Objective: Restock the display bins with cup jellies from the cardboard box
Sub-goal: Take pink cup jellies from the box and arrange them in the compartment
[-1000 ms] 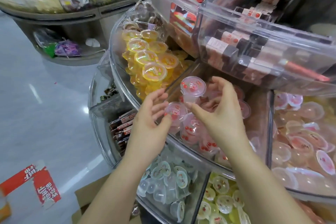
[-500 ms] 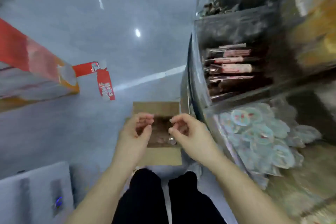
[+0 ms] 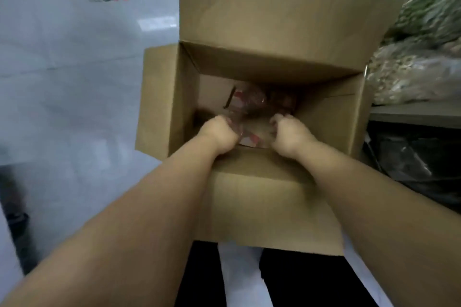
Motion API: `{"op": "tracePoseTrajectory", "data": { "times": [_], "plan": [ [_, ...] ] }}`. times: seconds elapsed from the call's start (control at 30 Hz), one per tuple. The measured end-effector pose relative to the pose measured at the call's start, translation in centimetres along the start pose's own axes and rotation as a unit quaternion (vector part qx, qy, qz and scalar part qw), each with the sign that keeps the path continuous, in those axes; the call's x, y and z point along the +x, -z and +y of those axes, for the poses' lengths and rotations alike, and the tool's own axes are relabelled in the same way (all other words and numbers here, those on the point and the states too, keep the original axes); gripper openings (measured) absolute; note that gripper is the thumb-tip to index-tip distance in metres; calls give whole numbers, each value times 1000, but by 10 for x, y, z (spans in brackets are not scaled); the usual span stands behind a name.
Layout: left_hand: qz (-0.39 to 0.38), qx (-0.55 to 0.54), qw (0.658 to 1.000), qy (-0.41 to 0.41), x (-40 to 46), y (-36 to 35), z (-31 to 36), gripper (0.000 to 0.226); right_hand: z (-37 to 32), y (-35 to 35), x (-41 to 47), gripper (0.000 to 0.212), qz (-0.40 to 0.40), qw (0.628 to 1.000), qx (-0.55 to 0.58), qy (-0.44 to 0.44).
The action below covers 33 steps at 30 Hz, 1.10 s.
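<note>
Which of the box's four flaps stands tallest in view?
The far flap of the cardboard box, opposite the person; the left flap is narrower, the near flap lies folded down toward the legs.

A brown cardboard box (image 3: 252,40) stands open on the floor, flaps spread outward. Deep inside, at its bottom, lie blurred clear cup jellies (image 3: 252,104) with red-marked lids.

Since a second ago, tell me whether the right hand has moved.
Yes. The right hand went from the display bins down into the open brown cardboard box on the floor.
</note>
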<state>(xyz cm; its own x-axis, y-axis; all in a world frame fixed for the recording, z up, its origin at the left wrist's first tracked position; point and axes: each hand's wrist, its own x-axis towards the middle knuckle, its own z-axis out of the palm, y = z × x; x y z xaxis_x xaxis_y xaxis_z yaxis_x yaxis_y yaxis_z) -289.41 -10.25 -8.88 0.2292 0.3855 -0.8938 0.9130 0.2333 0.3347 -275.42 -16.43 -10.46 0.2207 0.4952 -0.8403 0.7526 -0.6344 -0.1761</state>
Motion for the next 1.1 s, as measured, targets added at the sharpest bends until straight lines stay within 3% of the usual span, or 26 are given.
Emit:
{"op": "tracePoseTrajectory", "data": {
  "times": [0.1,0.17,0.27,0.37,0.47,0.57,0.67,0.77,0.83,0.9,1.0,1.1],
  "plan": [
    [-74,24,997,12,54,-15,4,39,-2,-2,53,69,74,997,14,5],
    [-125,46,991,-6,77,-25,4,55,-8,-5,76,78,61,997,-25,46],
    [-178,182,966,-53,99,-36,0,72,-9,-14,95,69,28,989,-111,94],
    [-151,265,948,-93,99,-37,-6,63,-1,-14,96,56,50,982,-153,97],
    [-87,213,969,-90,81,-28,-10,60,3,-4,72,48,82,995,-2,62],
    [-43,119,989,-80,36,-6,-10,45,-7,9,22,34,133,963,233,-25],
    [30,-40,994,-95,-39,20,1,34,-24,28,-52,23,74,852,505,-113],
    [122,-131,973,-145,-137,53,22,32,-45,64,-149,30,-26,722,685,-94],
    [169,-153,956,-185,-207,82,43,37,-62,99,-220,33,-56,682,729,1],
    [203,-158,941,-220,-274,110,65,47,-79,138,-289,36,-46,678,727,102],
    [223,-167,917,-286,-365,147,111,53,-97,195,-379,42,53,697,687,196],
    [230,-156,886,-371,-443,167,159,49,-98,243,-457,45,165,724,629,232]
  ]
}}
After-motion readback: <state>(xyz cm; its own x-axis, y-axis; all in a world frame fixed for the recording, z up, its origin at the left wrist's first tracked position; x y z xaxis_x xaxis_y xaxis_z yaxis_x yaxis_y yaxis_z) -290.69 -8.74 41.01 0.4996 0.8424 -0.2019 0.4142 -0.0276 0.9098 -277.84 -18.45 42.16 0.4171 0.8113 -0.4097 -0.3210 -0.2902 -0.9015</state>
